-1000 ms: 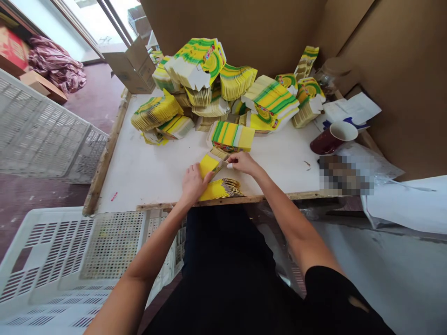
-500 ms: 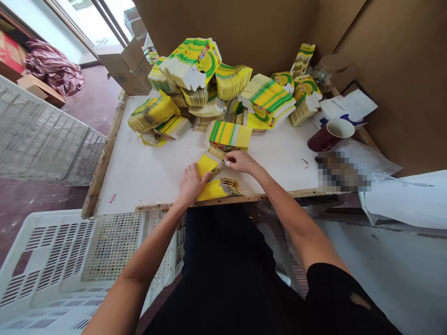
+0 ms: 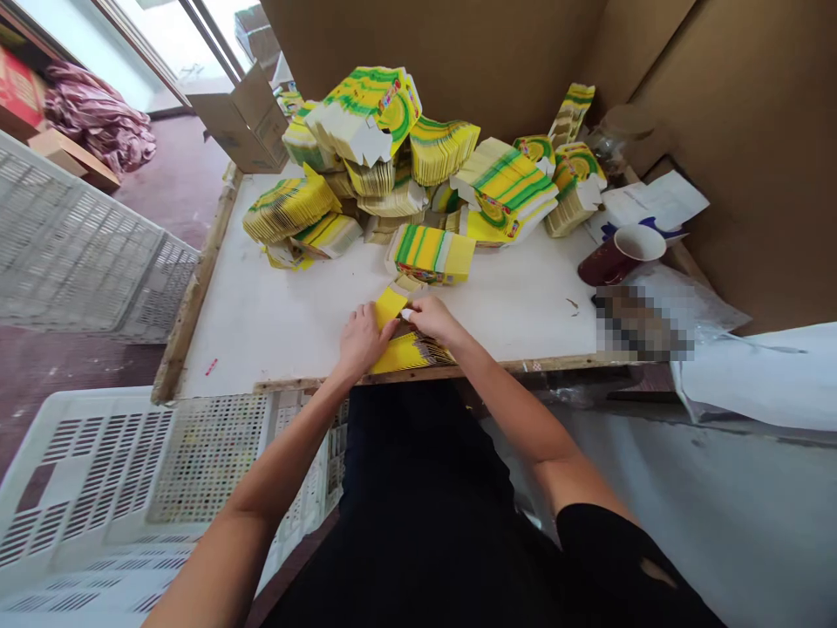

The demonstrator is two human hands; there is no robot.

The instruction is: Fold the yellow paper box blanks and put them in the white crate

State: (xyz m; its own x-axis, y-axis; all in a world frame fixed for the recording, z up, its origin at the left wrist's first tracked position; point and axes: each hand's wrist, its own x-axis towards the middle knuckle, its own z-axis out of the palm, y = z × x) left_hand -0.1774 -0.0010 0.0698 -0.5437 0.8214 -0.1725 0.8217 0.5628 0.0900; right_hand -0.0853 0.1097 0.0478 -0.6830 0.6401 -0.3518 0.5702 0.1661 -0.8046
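Yellow flat-folded cardboard carton [image 3: 391, 305], small and rectangular, sits at the near edge of a white worktop [image 3: 275, 305] framed in rough wood, seen from the head camera looking down. Both hands meet on it. The left hand [image 3: 362, 337] lies palm down with fingers curled onto the carton's near side, gripping it. The right hand [image 3: 432, 316] pinches the carton's right end between thumb and fingertips, closed on it. Directly under both hands, touching the worktop's near edge, lies a fanned stack of yellow flat cartons [image 3: 409, 353].

Just beyond the hands stands a neat block of yellow, green and white flat cartons [image 3: 432, 253]. Along the far edge, a big loose heap of yellow-and-green carton bundles [image 3: 405, 148] leans against a brown cardboard wall [image 3: 458, 52]. Near the right edge, a dark red mug with a white inside [image 3: 620, 255] lies tipped beside white papers [image 3: 657, 202]. White slatted plastic crates [image 3: 131, 471] stand on the floor, left of the worktop's near-left corner.
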